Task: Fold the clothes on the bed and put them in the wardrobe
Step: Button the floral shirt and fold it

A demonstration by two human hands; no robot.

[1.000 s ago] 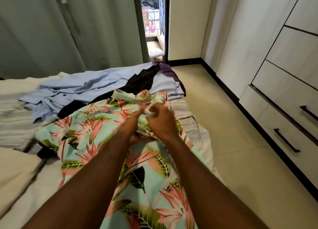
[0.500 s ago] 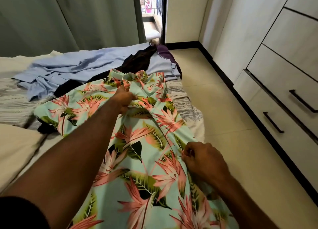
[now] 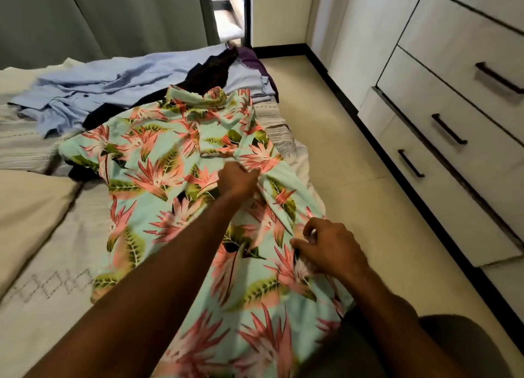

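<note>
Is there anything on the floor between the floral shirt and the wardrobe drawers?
Nothing visible: the bare floor runs from the floral shirt on the bed to the wardrobe drawers, which are shut.

A single wide-angle camera worn on the person's head looks forward and steeply down along both forearms, close over the near edge of the bed. It faces the green curtain and a narrow doorway at the far end, with the wardrobe drawers running down the right side of the frame. Straight lines bow towards the edges.
</note>
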